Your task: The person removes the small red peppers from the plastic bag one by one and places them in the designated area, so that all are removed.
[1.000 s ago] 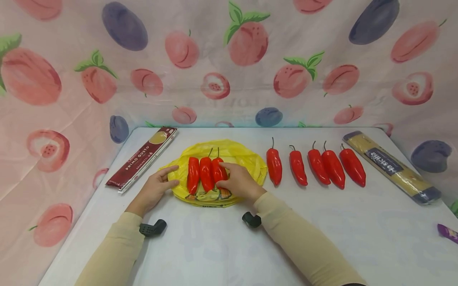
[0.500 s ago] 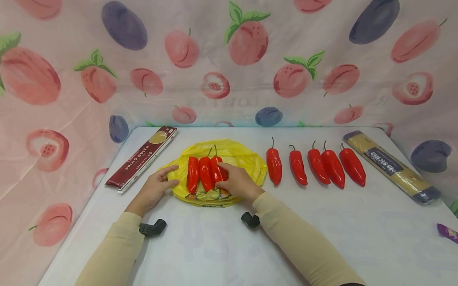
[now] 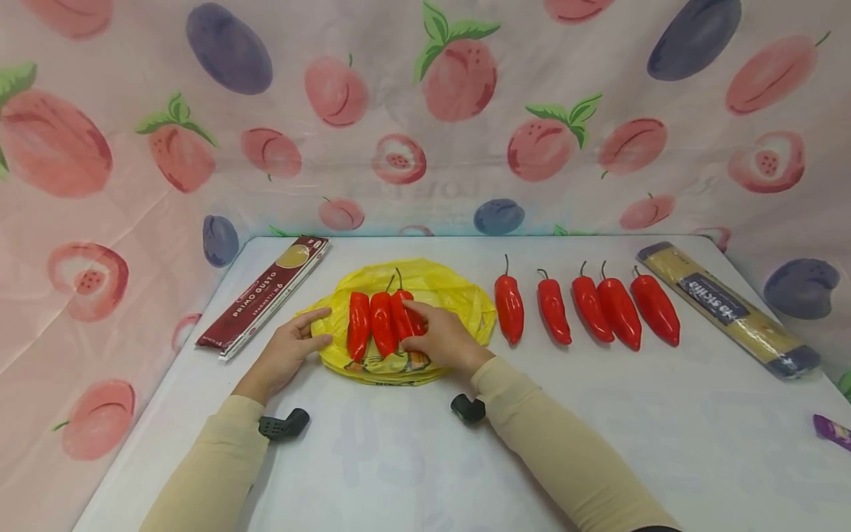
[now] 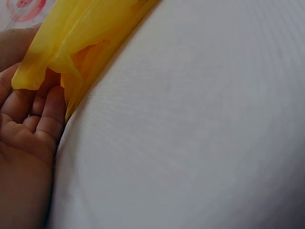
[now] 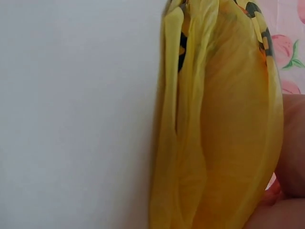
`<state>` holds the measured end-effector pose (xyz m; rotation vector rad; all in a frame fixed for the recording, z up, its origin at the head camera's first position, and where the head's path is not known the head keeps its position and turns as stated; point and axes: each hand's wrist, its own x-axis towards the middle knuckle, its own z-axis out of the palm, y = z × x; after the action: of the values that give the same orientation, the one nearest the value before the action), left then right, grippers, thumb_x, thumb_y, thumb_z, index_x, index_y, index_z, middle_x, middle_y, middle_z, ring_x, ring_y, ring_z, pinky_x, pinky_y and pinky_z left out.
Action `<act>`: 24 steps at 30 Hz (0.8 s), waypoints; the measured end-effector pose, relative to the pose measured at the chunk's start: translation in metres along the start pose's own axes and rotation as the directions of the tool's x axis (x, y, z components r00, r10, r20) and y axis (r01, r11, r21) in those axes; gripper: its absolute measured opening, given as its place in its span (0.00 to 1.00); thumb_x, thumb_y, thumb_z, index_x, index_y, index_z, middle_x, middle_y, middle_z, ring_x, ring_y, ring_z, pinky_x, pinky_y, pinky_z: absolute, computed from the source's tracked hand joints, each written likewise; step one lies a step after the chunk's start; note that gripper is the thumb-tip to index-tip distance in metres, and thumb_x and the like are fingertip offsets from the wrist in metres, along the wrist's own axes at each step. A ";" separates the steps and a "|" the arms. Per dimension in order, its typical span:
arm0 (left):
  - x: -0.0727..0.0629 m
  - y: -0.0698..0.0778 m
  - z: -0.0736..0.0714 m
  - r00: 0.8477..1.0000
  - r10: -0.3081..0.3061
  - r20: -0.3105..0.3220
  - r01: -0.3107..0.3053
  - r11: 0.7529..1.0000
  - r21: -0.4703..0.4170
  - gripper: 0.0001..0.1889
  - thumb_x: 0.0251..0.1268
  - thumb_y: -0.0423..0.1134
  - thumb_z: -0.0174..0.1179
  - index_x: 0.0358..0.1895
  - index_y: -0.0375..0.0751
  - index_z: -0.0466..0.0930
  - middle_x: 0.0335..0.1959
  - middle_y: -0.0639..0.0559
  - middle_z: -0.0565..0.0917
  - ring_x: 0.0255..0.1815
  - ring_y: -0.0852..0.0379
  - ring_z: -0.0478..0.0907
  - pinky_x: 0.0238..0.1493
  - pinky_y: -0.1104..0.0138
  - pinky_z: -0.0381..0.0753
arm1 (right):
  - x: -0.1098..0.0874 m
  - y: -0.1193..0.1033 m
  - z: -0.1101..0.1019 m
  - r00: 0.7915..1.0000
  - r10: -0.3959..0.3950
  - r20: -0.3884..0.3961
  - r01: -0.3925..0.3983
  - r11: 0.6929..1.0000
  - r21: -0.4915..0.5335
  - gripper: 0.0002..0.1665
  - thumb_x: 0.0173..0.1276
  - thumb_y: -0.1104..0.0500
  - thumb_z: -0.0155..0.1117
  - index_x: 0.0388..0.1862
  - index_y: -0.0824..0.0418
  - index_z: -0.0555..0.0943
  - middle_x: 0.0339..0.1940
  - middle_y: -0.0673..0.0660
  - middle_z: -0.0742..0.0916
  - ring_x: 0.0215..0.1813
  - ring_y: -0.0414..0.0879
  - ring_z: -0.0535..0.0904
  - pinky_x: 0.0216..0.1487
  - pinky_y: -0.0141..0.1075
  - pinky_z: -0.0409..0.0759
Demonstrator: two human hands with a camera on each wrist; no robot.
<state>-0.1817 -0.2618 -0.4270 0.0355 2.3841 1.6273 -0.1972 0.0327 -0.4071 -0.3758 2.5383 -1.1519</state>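
Three red chili peppers lie side by side on a flattened yellow plastic bag [image 3: 439, 277] at the table's middle. My right hand [image 3: 447, 338] grips the rightmost pepper [image 3: 402, 310] of these, thumb below and fingers above. The middle pepper [image 3: 382, 321] and the left pepper [image 3: 359, 325] lie free beside it. At the bag's left edge rests my left hand [image 3: 282, 355], thumb and forefinger apart. In the left wrist view, loosely bent fingers [image 4: 52, 112] touch a loose fold of the bag. In the right wrist view the bag hides the pepper and most of the right hand.
Several more red peppers [image 3: 509, 310] stand in a row right of the bag. A dark red spaghetti packet [image 3: 262, 299] lies at the left, a clear-and-blue pasta packet [image 3: 725, 307] at the right. A purple wrapper [image 3: 832, 432] sits by the right edge; fruit-print cloth surrounds the table.
The pepper in my right hand has tilted slightly, its stem end shifting left toward the middle pepper. My left hand has stayed in place.
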 end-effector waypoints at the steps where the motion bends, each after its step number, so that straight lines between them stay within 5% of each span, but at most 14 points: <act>1: 0.000 0.000 0.000 1.000 0.002 0.000 -0.002 1.000 -0.004 0.34 0.69 0.40 0.64 0.76 0.41 0.63 0.78 0.41 0.58 0.74 0.43 0.58 0.74 0.48 0.56 | -0.001 0.000 -0.001 1.000 0.008 -0.006 -0.008 1.000 0.013 0.43 0.68 0.54 0.70 0.79 0.43 0.64 0.69 0.54 0.75 0.65 0.51 0.70 0.61 0.44 0.78; 13: 0.000 0.001 0.000 1.000 0.007 0.001 -0.007 1.000 -0.002 0.33 0.69 0.40 0.63 0.75 0.41 0.64 0.77 0.41 0.60 0.74 0.44 0.57 0.75 0.47 0.54 | -0.004 -0.006 -0.023 0.988 0.025 -0.155 -0.010 0.995 0.096 0.43 0.69 0.54 0.70 0.79 0.41 0.62 0.66 0.54 0.77 0.56 0.50 0.76 0.46 0.37 0.85; 18: -0.001 0.001 0.001 1.000 0.002 0.000 -0.002 1.000 -0.001 0.34 0.69 0.40 0.63 0.76 0.42 0.63 0.78 0.41 0.58 0.75 0.43 0.56 0.75 0.47 0.54 | -0.009 -0.006 -0.037 0.982 -0.009 -0.188 0.019 0.998 0.056 0.42 0.69 0.53 0.69 0.79 0.43 0.63 0.66 0.55 0.77 0.57 0.51 0.77 0.46 0.38 0.85; 24: -0.002 0.002 0.000 1.000 0.000 0.007 0.000 1.000 -0.009 0.33 0.70 0.40 0.63 0.76 0.41 0.63 0.77 0.41 0.60 0.75 0.44 0.57 0.75 0.47 0.54 | -0.023 -0.003 -0.053 0.982 0.040 -0.185 -0.030 0.998 0.052 0.43 0.69 0.53 0.69 0.80 0.41 0.61 0.69 0.55 0.75 0.60 0.53 0.75 0.48 0.42 0.85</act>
<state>-0.1801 -0.2612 -0.4245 0.0392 2.3722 1.6348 -0.1969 0.0748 -0.3674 -0.2193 2.6577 -1.2879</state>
